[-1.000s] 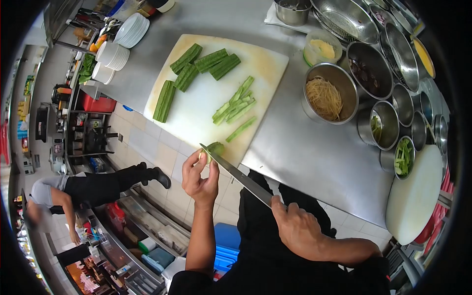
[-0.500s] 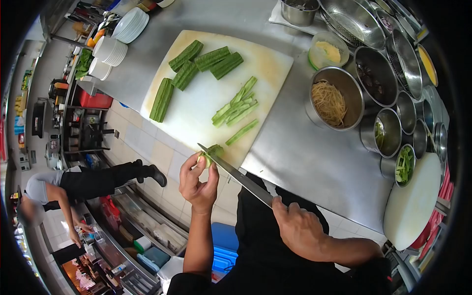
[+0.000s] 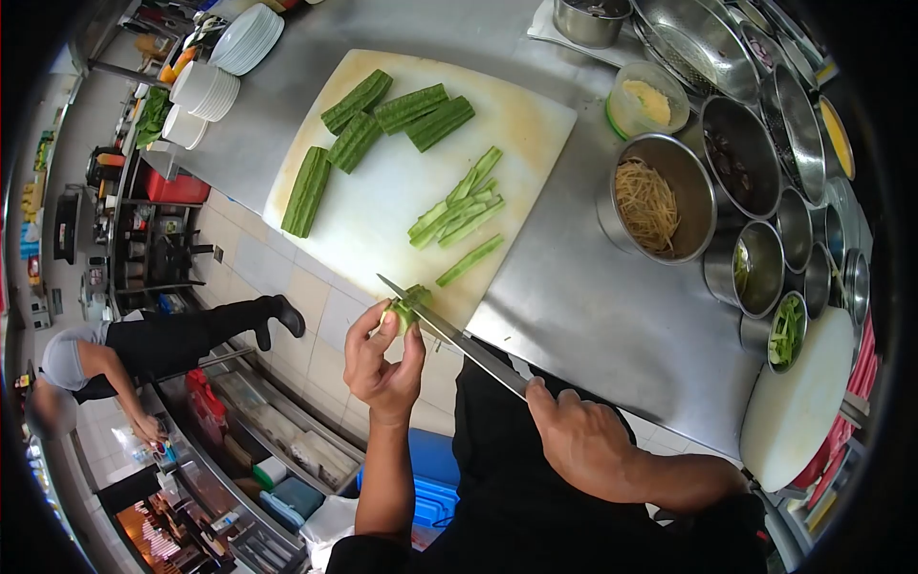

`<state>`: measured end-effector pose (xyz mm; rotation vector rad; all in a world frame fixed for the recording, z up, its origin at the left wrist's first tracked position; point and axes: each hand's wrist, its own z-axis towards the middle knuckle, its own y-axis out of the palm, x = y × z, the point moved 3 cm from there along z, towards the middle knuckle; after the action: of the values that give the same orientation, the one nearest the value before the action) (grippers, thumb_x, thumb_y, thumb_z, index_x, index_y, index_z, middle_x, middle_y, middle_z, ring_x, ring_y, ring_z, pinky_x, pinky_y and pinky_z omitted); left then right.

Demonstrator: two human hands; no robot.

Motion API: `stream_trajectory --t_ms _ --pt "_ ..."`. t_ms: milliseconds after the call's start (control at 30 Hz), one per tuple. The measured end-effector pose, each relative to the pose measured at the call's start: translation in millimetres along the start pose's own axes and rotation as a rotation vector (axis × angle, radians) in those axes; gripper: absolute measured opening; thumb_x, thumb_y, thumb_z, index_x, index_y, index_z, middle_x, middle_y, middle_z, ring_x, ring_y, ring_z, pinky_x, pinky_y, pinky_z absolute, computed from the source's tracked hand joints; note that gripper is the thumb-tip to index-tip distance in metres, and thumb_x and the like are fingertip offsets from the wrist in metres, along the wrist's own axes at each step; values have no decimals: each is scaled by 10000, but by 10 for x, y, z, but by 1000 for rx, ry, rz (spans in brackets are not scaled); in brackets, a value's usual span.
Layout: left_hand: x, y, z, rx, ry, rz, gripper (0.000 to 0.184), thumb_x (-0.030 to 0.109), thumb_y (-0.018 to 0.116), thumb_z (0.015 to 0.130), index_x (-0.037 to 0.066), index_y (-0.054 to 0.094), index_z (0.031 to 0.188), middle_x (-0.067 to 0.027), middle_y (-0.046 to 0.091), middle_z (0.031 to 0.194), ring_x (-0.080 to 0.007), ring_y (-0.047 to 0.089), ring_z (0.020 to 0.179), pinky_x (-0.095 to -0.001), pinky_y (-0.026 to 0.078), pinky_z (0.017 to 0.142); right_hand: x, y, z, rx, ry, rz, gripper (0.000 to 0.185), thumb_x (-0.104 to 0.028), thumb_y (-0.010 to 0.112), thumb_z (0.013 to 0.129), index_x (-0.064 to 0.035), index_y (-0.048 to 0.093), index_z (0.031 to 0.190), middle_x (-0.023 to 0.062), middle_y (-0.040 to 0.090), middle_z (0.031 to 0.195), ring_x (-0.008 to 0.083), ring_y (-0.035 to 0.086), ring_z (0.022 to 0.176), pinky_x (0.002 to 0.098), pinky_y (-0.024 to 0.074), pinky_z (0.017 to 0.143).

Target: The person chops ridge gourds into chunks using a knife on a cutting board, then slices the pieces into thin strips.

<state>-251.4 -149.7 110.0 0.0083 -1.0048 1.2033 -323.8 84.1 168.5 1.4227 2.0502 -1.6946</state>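
Note:
My left hand [image 3: 386,362] pinches a short piece of ridged green gourd [image 3: 405,308] between thumb and fingers, just past the near edge of the white cutting board [image 3: 382,206]. In my right hand [image 3: 583,435] is the handle of a long kitchen knife [image 3: 469,346]. Its blade points up and left and lies against the gourd piece, with the tip just beyond it. On the board, several thick gourd lengths [image 3: 354,142] lie at the far left. A small pile of pale green cut strips [image 3: 459,212] is at the right, with one separate strip [image 3: 470,260] nearer me.
A steel pot of pale yellow shreds [image 3: 646,206] stands right of the board, among several steel bowls [image 3: 744,268]. A round white board [image 3: 794,407] leans at the right edge. Stacked plates [image 3: 247,40] and bowls [image 3: 205,93] are far left. Another person [image 3: 143,354] works across the aisle.
My hands, the knife and the gourd piece keep nearly the same pose, the blade shifting very slightly. The view has moved a little. The other person's hands have come together over the far counter.

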Motion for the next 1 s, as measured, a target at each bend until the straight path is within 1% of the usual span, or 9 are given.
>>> stream_trajectory --t_ms 133,267,333,467,533,600,767,867,1000 --pt "-9 -6 2 -5 -5 -14 391 -116 788 720 24 674 1067 -241 674 1088 -301 705 938 -336 576 776 -11 -44 28 -46 6 -16 396 -35 555 887 96 468 1251 237 626 722 365 688 575 423 571 495" --pt "-12 -1 8 -3 7 -14 397 -115 791 718 25 671 1069 -243 675 1088 -304 706 936 -338 579 778 -30 -58 124 -38 2 -8 386 -38 554 890 97 471 1241 238 629 717 359 689 573 416 571 491" --pt "-8 -4 16 -3 5 -5 398 -114 793 717 26 670 1069 -242 675 1087 -305 706 936 -338 580 780 -33 -71 148 -106 72 33 380 -14 522 885 97 513 1249 258 623 748 404 673 626 465 563 578" --pt "5 2 23 -7 2 -9 402 -113 796 712 30 672 1066 -239 676 1085 -307 706 935 -342 583 780 -20 -35 186 -90 73 15 380 -5 526 879 98 513 1245 259 620 737 405 670 625 474 558 580" --pt "15 12 25 -2 -2 -18 405 -113 797 710 31 673 1068 -238 677 1085 -307 706 934 -343 583 780 -8 -35 205 -16 -2 -2 321 -44 549 895 87 485 1180 237 634 700 367 686 576 428 568 500" --pt "22 8 41 -6 22 10 411 -114 798 708 33 675 1071 -237 677 1085 -306 706 931 -343 582 775 2 -29 238 -24 3 -6 310 -44 549 893 86 486 1167 238 634 692 372 686 580 435 568 507" --pt "3 0 19 -10 7 -8 416 -112 800 705 33 677 1075 -234 677 1085 -303 705 928 -341 582 772 -8 -17 313 -21 10 15 278 -38 548 888 83 490 1131 241 631 666 387 683 588 454 566 517" --pt "3 -2 26 -11 8 -10 417 -111 801 703 35 678 1074 -233 677 1085 -301 705 927 -340 581 771 -9 -16 364 -59 34 35 258 -35 547 887 86 490 1107 247 632 666 393 683 590 464 565 522" --pt "7 2 27 -11 10 1 413 -110 802 701 36 679 1067 -233 677 1084 -302 705 926 -342 581 773 -10 -15 411 -23 -6 47 219 -15 544 873 92 489 1055 246 635 651 394 684 592 466 563 524"
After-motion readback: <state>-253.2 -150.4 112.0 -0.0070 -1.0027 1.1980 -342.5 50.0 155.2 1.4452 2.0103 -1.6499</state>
